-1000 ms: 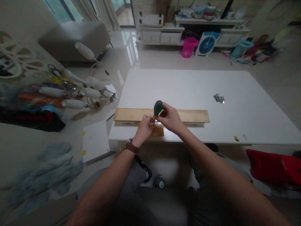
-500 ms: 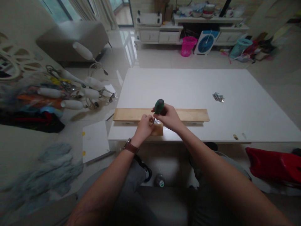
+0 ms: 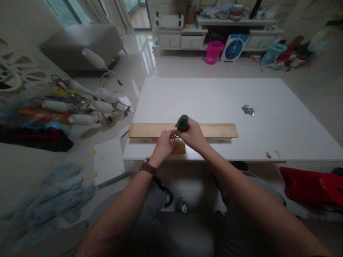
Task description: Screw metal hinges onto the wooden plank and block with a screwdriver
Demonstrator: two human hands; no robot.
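Note:
A long wooden board [image 3: 214, 130] lies across the near part of the white table [image 3: 214, 96]. A small wooden block [image 3: 179, 148] sits against its near side, close to the table's front edge. My right hand [image 3: 192, 136] is closed around a green-handled screwdriver [image 3: 182, 123], held upright over the block. My left hand [image 3: 163, 144], with a watch on the wrist, pinches something small and metallic at the screwdriver's tip; I cannot make out what it is. A small pile of metal parts [image 3: 248, 110] lies further right on the table.
A white light fixture with several lamp arms [image 3: 88, 103] lies on the floor to the left, beside a white sheet [image 3: 108, 160]. A red object [image 3: 311, 189] sits at the right. A pink basket [image 3: 213, 52], a fan [image 3: 232, 49] and a low cabinet [image 3: 182, 35] stand at the back.
The screwdriver handle has tilted slightly to the right under my right hand. Both hands stay over the small block.

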